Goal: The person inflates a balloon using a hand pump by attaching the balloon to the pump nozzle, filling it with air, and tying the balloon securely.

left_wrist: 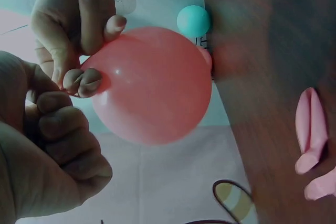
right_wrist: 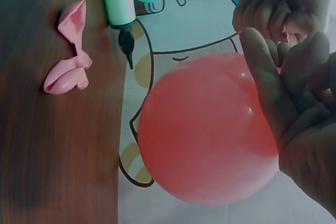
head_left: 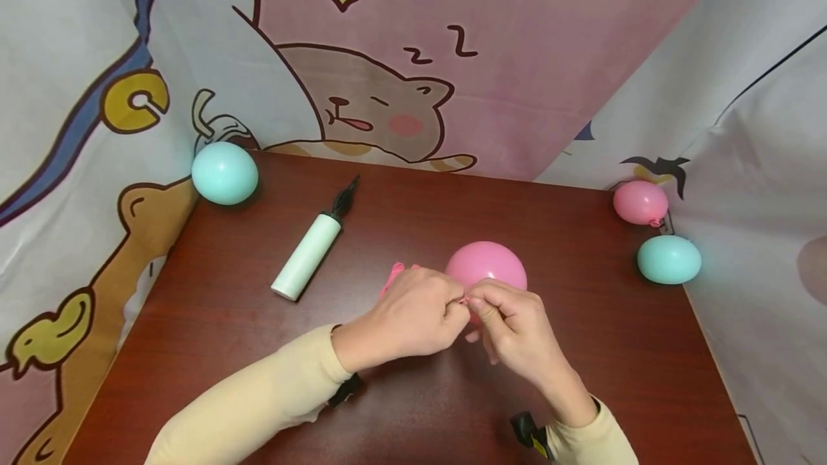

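An inflated pink balloon (head_left: 487, 264) is held by its neck between both hands over the table's middle. My left hand (head_left: 413, 314) has its fingers curled tightly and grips the stretched end of the neck. With thumb and fingers, my right hand (head_left: 520, 325) pinches the neck close to the balloon's body. In the left wrist view the two hands meet at the left of the round balloon (left_wrist: 157, 87), and the fingers hide most of the neck. Limp pink balloons (right_wrist: 65, 77) lie on the table, partly covered by the left hand in the head view.
A white hand pump (head_left: 306, 257) with a black nozzle lies left of the hands. A teal balloon (head_left: 225, 173) sits at the table's back left corner. At the right edge are a small pink balloon (head_left: 639, 202) and another teal balloon (head_left: 669, 260). Printed cloth surrounds the brown table (head_left: 400, 199).
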### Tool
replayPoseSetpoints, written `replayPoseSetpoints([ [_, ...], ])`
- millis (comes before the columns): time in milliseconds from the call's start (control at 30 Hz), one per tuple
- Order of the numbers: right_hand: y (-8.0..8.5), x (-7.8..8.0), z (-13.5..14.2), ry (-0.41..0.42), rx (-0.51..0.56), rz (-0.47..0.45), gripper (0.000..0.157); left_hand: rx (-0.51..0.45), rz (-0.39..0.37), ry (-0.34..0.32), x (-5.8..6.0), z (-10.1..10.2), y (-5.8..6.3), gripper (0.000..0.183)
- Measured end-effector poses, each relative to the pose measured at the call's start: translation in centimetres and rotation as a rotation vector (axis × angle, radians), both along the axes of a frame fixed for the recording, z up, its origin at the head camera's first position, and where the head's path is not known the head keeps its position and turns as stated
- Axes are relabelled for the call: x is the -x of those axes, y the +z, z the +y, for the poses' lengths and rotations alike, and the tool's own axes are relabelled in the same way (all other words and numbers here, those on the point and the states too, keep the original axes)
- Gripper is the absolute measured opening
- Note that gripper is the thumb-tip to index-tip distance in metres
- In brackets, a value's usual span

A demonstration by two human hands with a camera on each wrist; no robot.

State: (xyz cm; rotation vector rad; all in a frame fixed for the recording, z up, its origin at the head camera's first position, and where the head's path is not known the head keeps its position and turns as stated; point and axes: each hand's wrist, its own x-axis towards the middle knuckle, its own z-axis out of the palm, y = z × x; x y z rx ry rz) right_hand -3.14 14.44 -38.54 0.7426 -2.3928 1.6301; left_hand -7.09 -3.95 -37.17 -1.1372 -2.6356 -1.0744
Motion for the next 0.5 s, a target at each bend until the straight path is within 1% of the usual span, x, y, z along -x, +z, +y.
replayPoseSetpoints([
  [33,-0.1,0.0,0.0,-0.018,-0.006,0.004,0.024,0.004,-0.029,0.006,-0.1,-0.2,0.0,0.031],
  [100,-0.2,0.0,0.0,-0.048,0.0,0.002,0.023,0.01,-0.046,0.004,-0.3,-0.5,-0.2,0.03],
  [133,-0.2,0.0,0.0,-0.061,0.011,0.001,0.023,0.007,-0.039,-0.003,-0.3,-0.7,-0.3,0.03],
  [200,-0.3,0.0,-0.1,-0.082,0.04,-0.005,0.022,-0.001,0.002,-0.01,-0.4,-0.9,-0.5,0.03],
  [267,-0.3,0.0,-0.2,-0.07,0.069,-0.02,0.021,-0.017,0.079,-0.027,-0.3,-1.0,-0.9,0.029],
  [333,-0.4,-0.1,-0.4,-0.037,0.085,-0.045,0.021,-0.017,0.184,-0.031,0.0,-0.9,-1.2,0.028],
  [400,-0.5,-0.1,-0.6,0.005,0.085,-0.074,0.023,0.008,0.303,-0.016,0.3,-0.7,-1.5,0.026],
  [467,-0.6,-0.1,-0.6,0.039,0.069,-0.087,0.028,0.053,0.416,0.017,0.5,-0.6,-1.7,0.023],
  [500,-0.6,-0.2,-0.6,0.048,0.058,-0.09,0.031,0.073,0.459,0.037,0.6,-0.6,-1.8,0.021],
])
